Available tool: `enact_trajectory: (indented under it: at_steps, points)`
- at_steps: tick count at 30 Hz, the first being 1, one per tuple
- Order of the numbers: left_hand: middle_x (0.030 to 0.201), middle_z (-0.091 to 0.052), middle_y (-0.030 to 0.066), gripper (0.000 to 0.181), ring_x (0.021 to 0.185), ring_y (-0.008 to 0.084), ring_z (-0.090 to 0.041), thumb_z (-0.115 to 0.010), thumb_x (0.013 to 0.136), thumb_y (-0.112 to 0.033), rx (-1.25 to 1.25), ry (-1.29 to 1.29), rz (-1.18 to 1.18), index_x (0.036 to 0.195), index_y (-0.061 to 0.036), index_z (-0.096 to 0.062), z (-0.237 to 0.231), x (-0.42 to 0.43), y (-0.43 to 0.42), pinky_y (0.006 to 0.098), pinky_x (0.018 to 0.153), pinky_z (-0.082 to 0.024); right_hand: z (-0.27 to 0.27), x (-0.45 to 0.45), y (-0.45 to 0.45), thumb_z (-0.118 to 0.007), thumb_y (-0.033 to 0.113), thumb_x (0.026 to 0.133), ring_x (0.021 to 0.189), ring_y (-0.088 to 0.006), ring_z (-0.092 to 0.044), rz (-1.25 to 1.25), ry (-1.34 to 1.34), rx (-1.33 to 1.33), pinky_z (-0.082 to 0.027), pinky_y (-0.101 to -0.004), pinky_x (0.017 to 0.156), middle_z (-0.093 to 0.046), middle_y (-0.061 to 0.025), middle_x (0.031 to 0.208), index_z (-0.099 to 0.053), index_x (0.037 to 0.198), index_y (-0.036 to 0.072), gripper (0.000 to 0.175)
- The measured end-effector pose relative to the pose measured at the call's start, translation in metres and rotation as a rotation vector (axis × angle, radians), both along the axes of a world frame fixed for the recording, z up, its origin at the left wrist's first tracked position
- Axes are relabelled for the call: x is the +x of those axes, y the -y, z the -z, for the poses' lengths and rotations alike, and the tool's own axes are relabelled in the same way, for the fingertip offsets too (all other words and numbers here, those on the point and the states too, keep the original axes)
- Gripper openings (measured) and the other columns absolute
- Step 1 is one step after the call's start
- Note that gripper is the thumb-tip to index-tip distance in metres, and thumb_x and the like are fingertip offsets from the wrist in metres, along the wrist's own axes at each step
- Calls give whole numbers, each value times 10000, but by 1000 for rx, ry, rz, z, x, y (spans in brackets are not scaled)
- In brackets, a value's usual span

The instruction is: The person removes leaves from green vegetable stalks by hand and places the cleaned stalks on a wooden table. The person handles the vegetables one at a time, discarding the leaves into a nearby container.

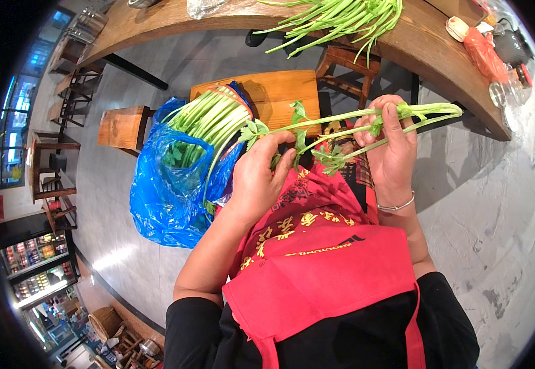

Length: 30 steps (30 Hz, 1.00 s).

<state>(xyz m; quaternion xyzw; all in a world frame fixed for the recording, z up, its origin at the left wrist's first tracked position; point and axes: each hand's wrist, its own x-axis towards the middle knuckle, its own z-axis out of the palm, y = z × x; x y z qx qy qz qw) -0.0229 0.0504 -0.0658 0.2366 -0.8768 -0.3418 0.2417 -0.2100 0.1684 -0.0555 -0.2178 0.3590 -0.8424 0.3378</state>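
Note:
A leafy celery stalk [355, 115] stretches between my two hands, above the red apron on my lap. My right hand [389, 133] grips it close to its base, fingers wrapped around the stems. At the leafy end, my left hand [267, 166] pinches leaves or thin stems between thumb and fingers; part of that grip is hidden. To the left, a thick bunch of celery [212, 120] tied with a red band lies in an open blue plastic bag [170, 198]. The bag and bunch rest against a small wooden stool [290, 92].
Loose celery stems [341, 23] hang over the front edge of a long wooden table [438, 60]. On its right end are a red plastic bag [484, 53] and glasses [502, 94]. Another wooden stool [122, 127] stands at left. A plaster wall [488, 230] is close on my right.

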Motion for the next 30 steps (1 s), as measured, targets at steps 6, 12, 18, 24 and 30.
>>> enact_trajectory:
  at_steps: [6, 12, 18, 24, 30]
  points:
    - [985, -676, 153, 164, 912, 339, -660, -683, 915, -128, 189, -46, 53, 1052, -43, -657, 4, 6, -3, 391, 785, -523, 2, -2, -2, -530, 230, 1047, 620, -108, -478, 12, 5, 15, -411, -276, 571, -497, -27, 801, -532, 1000, 57, 180]
    - [923, -680, 139, 101, 873, 312, -669, -688, 858, -62, 199, -91, 72, 951, -32, -665, 5, 6, -5, 368, 770, -532, 1, 1, -4, -531, 202, 1042, 605, -128, -509, 53, 82, 76, -433, -286, 552, -520, -49, 769, -512, 994, 45, 165]
    - [897, -664, 129, 117, 850, 287, -658, -708, 867, -94, 261, -47, 101, 936, -15, -657, 1, 7, -4, 346, 773, -517, 1, 2, 2, -546, 222, 1034, 596, -131, -527, 44, 77, 63, -445, -279, 546, -537, -54, 718, -528, 983, 47, 184]
    - [868, -623, 85, 53, 790, 198, -616, -646, 912, -58, 268, -63, 94, 927, -7, -637, 14, 9, -3, 309, 715, -488, 8, 3, -2, -486, 245, 1066, 793, -132, -587, 69, -10, 112, -481, -278, 732, -565, -43, 804, -544, 1007, 45, 216]
    - [870, -603, 101, 73, 833, 238, -590, -660, 866, -52, 194, 13, 35, 850, -18, -597, 22, 10, -4, 336, 763, -469, 7, 7, -1, -397, 258, 1093, 736, -180, -648, 25, 9, -7, -535, -310, 716, -614, -93, 770, -514, 1051, 28, 262]
